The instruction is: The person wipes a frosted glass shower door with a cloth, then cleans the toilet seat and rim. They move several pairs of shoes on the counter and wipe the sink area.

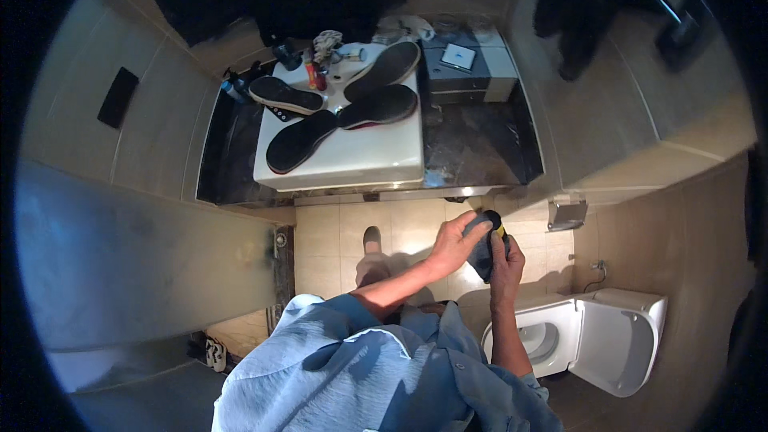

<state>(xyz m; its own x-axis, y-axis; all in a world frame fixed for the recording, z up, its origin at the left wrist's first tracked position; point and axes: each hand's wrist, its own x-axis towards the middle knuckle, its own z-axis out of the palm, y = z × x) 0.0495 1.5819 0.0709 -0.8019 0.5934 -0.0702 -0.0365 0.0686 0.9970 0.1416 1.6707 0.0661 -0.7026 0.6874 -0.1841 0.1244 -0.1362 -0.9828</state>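
Note:
Both my hands hold a dark, soft item (480, 258) with a small yellow patch, perhaps a shoe or a slipper, above the tiled floor. My left hand (451, 244) pinches its upper left part between thumb and fingers. Its right edge is gripped by my right hand (507, 259). Beyond them, several dark shoes lie sole up on a white washbasin (360, 159): one shoe (302, 141) at the front left, another (378, 108) beside it, a third (384, 69) behind, and one at the back left.
Bottles (234, 90) stand left of the basin. A grey box (456, 75) sits on the dark stone counter (468, 144). To the right below are a paper holder (567, 215) and a toilet with its lid raised (618, 345). A frosted glass panel (150, 252) is at left.

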